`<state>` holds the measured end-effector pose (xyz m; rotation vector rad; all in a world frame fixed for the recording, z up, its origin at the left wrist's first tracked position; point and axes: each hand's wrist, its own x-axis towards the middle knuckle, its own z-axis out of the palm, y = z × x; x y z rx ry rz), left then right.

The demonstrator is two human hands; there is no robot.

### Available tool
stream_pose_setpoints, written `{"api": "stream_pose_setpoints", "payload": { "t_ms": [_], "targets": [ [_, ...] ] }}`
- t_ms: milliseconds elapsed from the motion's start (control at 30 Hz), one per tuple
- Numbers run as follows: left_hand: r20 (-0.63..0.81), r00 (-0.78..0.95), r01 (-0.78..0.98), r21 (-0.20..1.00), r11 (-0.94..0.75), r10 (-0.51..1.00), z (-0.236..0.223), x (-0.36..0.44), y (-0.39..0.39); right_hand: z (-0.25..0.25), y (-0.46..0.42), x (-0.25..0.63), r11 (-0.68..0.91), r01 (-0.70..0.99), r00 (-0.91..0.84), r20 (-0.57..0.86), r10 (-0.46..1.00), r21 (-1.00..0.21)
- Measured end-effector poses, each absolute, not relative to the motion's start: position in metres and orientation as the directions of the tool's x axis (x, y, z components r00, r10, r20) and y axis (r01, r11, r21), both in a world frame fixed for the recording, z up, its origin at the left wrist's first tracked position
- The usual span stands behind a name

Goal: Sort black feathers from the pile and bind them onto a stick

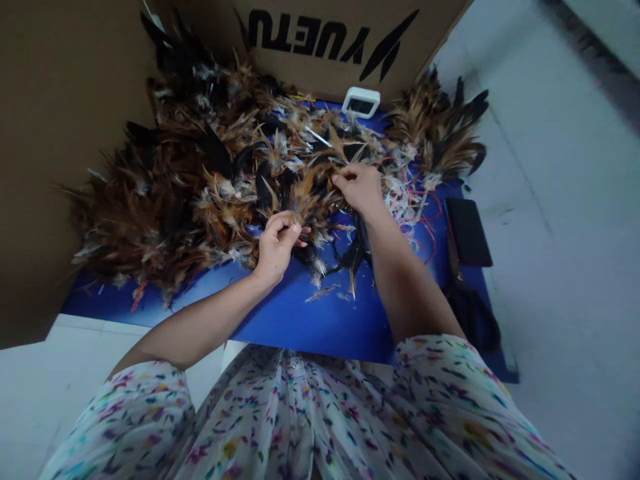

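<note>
My left hand pinches the base of a small bunch of brown feathers, whose tips fan upward and away from me. To its right, my right hand has thumb and forefinger pressed together at the edge of the feather heap; what lies between them is too small to make out. Brown and black feathers cover much of the blue table around both hands. White and red strings lie tangled just right of my right wrist.
Cardboard boxes stand at the back and left. A small white-framed device rests against the back box. Another feather bundle lies at the back right. Near the right edge are a dark phone-like slab and black-handled scissors.
</note>
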<state>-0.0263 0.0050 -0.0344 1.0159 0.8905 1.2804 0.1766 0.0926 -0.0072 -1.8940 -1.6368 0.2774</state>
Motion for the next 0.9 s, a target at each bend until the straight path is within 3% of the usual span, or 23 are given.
{"api": "stream_pose_setpoints", "payload": {
  "t_ms": [133,233,367,567,900],
  "targets": [
    [0.024,0.106,-0.338,0.941,0.013,0.994,-0.033,-0.026,0.005,-0.001,0.079,0.186,-0.034,0.6,0.295,0.181,0.938,-0.799],
    [0.009,0.102,-0.357,0.934,0.028,0.995,-0.033,-0.026,0.006,0.007,0.065,0.188,-0.075,0.435,0.326,0.079,0.942,-0.897],
    [-0.008,0.113,-0.357,0.933,0.048,0.994,-0.033,-0.027,0.006,0.015,0.049,0.19,-0.097,0.345,0.326,0.022,0.945,-0.933],
    [-0.035,0.133,-0.377,0.923,0.083,0.99,-0.032,-0.027,0.006,0.02,0.029,0.192,-0.12,0.08,0.263,-0.095,0.96,-0.99],
    [-0.024,0.148,-0.396,0.914,0.081,0.989,-0.03,-0.027,0.008,0.012,0.021,0.196,-0.208,-0.086,0.169,-0.22,0.961,-0.974]
  ]
}}
